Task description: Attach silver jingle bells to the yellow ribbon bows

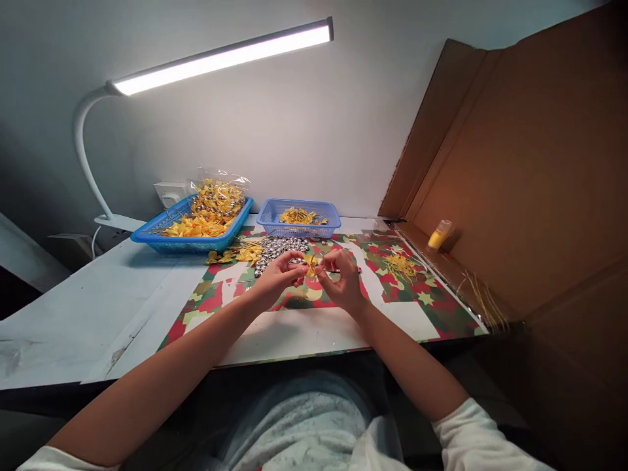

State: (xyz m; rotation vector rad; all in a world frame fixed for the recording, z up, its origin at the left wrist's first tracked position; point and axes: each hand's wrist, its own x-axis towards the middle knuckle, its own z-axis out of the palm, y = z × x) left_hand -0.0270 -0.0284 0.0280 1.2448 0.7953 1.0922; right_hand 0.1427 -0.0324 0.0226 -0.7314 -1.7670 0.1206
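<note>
My left hand (280, 280) is closed, its thumb and fingers pinching a small yellow ribbon piece (311, 264) over the patterned mat. From the other side my right hand (342, 280) pinches a thin curved strand (318, 255) at the ribbon's edge. A slim dark rod with a pinkish tip (359, 269) shows beside the right hand; whether it is held I cannot tell. Just behind the left hand lies a heap of shiny silver bells (280, 250). Yellow ribbon pieces with stems (248, 253) lie left of the bells.
A blue basket (184, 244) heaped with yellow pieces and bells stands back left, near a lit lamp (226, 57). A smaller blue basket (299, 230) is behind the bells. Golden strands (401, 267) lie right; a yellow-filled bottle (438, 237) stands by the cardboard wall (515, 163).
</note>
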